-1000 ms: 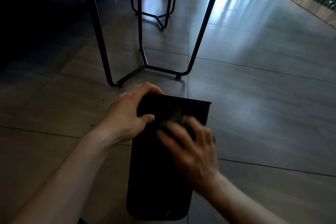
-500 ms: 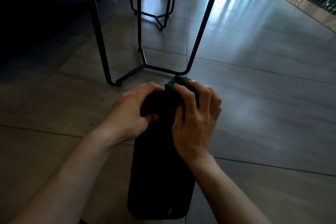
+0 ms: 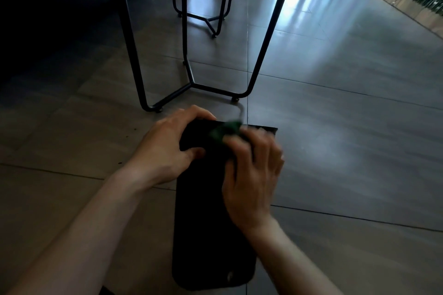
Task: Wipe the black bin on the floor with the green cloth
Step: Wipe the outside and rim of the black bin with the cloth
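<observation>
The black bin point(image 3: 211, 223) lies on its side on the tiled floor point(image 3: 335, 151), its far end near the black metal table legs point(image 3: 187, 55). The left hand point(image 3: 165, 148) is closed around the bin's far left corner. The right hand point(image 3: 251, 175) presses the green cloth point(image 3: 225, 130) against the bin's upper side; it is blurred, so its exact grip seems curled but is unclear.

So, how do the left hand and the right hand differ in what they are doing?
The left hand grips the black bin at its far corner; the right hand presses the green cloth onto it. The left hand looks sharp, the right hand motion-blurred. Both touch the bin's far end.
</observation>
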